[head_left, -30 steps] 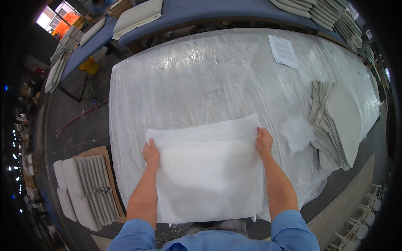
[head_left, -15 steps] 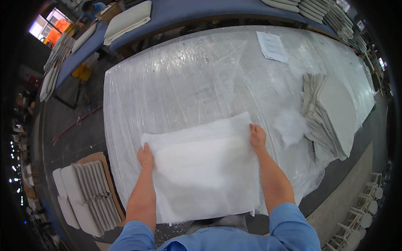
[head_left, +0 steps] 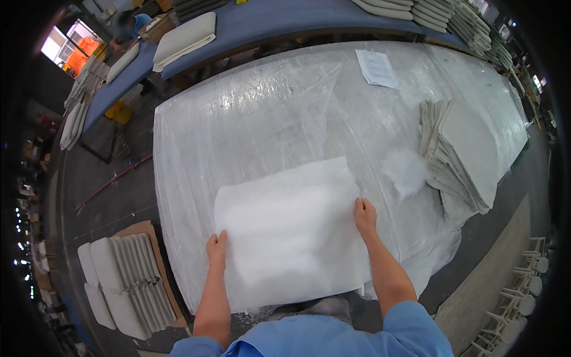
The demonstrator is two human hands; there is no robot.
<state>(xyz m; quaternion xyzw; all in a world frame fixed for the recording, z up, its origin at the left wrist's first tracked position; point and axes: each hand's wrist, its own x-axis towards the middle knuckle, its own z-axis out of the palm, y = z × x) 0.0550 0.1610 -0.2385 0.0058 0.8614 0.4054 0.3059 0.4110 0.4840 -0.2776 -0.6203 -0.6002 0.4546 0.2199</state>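
Note:
A white sheet of padding [head_left: 291, 220] lies in front of me on a broad surface wrapped in clear plastic [head_left: 250, 131]. My left hand [head_left: 217, 249] pinches its left edge, about halfway down. On the opposite side my right hand [head_left: 365, 217] grips the right edge, a little below the far corner. The sheet's near edge reaches close to my body. To the right of the sheet, a tuft of loose white fibre [head_left: 407, 172] rests on the plastic. Beside the tuft lies a fanned stack of off-white fabric covers [head_left: 467, 154].
A paper sheet [head_left: 376, 68] lies at the far side. Rows of finished cushions [head_left: 122, 282] stand on cardboard at the lower left. Beyond the plastic runs a blue table [head_left: 262, 24] with stacked cushions [head_left: 187, 38]; a person [head_left: 131, 27] works at far left. White stools [head_left: 526, 285] line the right.
Both hands have slid nearer to me along the sheet's side edges, still gripping them. The sheet's left edge has shifted slightly right. The whole view has shifted a little.

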